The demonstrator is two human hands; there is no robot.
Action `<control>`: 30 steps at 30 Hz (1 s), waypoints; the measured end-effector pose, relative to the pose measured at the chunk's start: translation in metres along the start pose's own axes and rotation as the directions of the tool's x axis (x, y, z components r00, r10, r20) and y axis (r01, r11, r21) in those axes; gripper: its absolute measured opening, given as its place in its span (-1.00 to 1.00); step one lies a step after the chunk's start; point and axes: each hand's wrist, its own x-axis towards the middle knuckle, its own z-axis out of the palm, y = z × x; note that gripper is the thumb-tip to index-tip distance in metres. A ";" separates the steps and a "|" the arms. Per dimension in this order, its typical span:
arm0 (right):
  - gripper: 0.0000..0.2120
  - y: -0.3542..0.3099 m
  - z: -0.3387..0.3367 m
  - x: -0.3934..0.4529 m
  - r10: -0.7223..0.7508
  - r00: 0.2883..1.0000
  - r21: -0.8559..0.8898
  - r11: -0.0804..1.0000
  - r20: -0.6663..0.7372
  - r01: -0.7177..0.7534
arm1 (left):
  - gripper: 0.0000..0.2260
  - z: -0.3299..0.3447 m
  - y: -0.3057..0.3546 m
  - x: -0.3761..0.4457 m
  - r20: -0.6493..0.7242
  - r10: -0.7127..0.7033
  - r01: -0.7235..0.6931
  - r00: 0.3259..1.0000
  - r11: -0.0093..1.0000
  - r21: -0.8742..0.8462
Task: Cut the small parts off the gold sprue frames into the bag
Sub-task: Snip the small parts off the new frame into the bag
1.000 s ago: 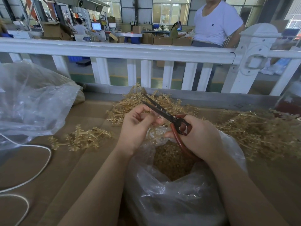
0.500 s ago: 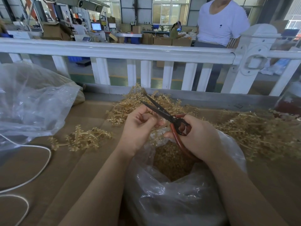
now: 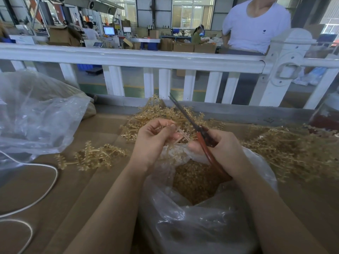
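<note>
Here, left hand (image 3: 154, 142) pinched pale sprue (image 3: 180, 135) above open bag (image 3: 183, 217); right hand (image 3: 220, 153) gripped scissors (image 3: 192, 123), blades together, pointing up-left. Gold frames (image 3: 286, 149) lay beside.

Thin clear plastic of the bag (image 3: 192, 226) is crinkling and glinting glossy. Gold plastic frames (image 3: 286, 149) are shining faintly on matt brown cardboard (image 3: 91, 189). Scissors (image 3: 194, 129) are showing dark metal blades, smooth red handles.
</note>
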 end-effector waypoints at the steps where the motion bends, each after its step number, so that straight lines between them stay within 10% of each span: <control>1: -0.52 -0.001 0.000 0.000 0.010 1.000 0.038 0.999 0.019 -0.011 | -0.93 0.001 0.000 0.000 0.010 -0.006 0.006 1.000 1.000 0.011; 7: -0.91 -0.003 -0.001 0.003 0.068 0.989 0.173 0.981 0.129 -0.090 | -0.97 0.007 0.002 -0.003 0.102 -0.008 0.003 0.995 0.999 0.047; 18: -0.85 -0.008 -0.007 0.002 0.175 0.980 0.398 0.896 0.094 -0.198 | -0.82 -0.001 0.001 0.002 0.104 -0.131 0.122 0.986 0.988 0.094; 23: -0.80 -0.009 -0.007 0.004 0.191 0.980 0.347 0.917 0.059 -0.200 | -0.59 -0.002 0.011 0.002 0.128 0.026 -0.060 0.991 0.961 0.269; 30: -0.78 -0.007 -0.005 0.004 0.130 0.991 0.301 0.945 0.017 -0.129 | -0.88 0.005 0.023 0.004 0.335 -0.029 -0.265 0.942 0.549 0.793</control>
